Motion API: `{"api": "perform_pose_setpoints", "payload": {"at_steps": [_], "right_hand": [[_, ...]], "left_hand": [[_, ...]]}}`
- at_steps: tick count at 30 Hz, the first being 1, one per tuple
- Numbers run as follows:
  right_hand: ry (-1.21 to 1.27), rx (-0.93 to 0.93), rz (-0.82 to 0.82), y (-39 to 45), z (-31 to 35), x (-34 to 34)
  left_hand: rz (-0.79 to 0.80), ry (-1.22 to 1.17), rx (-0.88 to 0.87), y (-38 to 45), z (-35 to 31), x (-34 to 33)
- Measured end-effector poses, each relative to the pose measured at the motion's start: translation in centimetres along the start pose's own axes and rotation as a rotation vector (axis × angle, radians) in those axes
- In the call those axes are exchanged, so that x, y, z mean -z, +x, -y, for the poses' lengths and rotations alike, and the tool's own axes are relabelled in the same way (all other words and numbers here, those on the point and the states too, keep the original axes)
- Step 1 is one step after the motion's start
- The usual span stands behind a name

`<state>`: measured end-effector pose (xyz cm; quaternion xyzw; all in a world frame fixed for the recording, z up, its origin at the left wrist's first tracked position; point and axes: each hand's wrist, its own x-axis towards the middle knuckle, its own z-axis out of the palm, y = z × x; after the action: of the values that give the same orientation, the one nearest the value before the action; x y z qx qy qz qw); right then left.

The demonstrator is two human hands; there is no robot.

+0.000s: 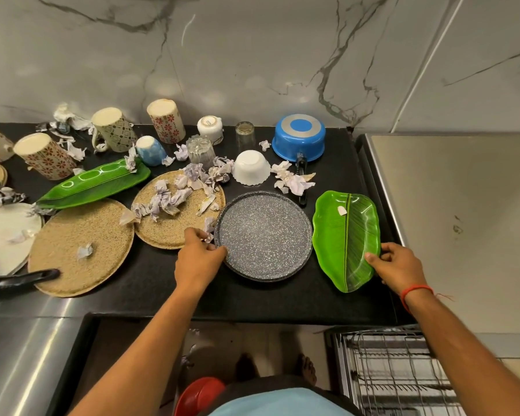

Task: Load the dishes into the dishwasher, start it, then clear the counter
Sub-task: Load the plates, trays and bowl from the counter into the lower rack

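Marble-veined wall panels back a black surface (162,283) crowded with upturned cups, plates and crumpled paper scraps. Left hand (197,259): fingers curled around the near-left rim of the speckled grey plate (264,232). Right hand (398,267): fingers clamped on the near-right edge of the green leaf-shaped plate (345,235). Dishwasher rack (397,373) stands open below the right fingers.
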<state>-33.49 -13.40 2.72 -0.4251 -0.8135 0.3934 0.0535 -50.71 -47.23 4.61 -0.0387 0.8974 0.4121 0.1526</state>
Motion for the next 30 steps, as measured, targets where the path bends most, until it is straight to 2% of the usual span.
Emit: {"api": "perform_pose_setpoints", "payload": {"at_steps": [2, 4, 7, 10, 16, 18, 21, 25, 30], "right_hand": [[-0.023, 0.015, -0.014, -0.4, 0.3, -0.1], [-0.04, 0.032, -0.019, -0.8, 0.6, -0.1], [-0.082, 0.051, -0.002, -1.3, 0.9, -0.1], [-0.172, 0.073, 0.026, -1.9, 1.2, -0.3], [-0.228, 0.034, -0.004, -2.5, 1.9, -0.9], [-0.206, 0.029, -0.063, -2.8, 1.9, -0.9], [-0.1, 0.07, -0.179, -3.8, 2.3, -0.5], [0.066, 0.136, -0.227, -5.6, 3.3, 0.9], [0.62, -0.044, -0.082, -8.4, 3.7, 4.2]], "left_hand": [[0.047, -0.268, 0.077, 0.0, -0.3, 0.2], [0.099, -0.44, 0.134, 0.1, -0.8, 0.4], [0.162, -0.501, 0.137, 0.3, -1.3, 0.9], [0.146, -0.573, 0.121, 0.6, -1.9, 1.4], [0.078, -0.568, -0.061, 1.3, -2.4, 3.6], [0.07, -0.554, -0.116, 1.2, -2.7, 4.3], [0.096, -0.571, -0.157, 0.6, -3.9, 4.5], [0.174, -0.646, -0.172, -0.4, -6.3, 3.1], [0.366, -0.619, -0.19, -3.5, -9.3, -1.1]]}}
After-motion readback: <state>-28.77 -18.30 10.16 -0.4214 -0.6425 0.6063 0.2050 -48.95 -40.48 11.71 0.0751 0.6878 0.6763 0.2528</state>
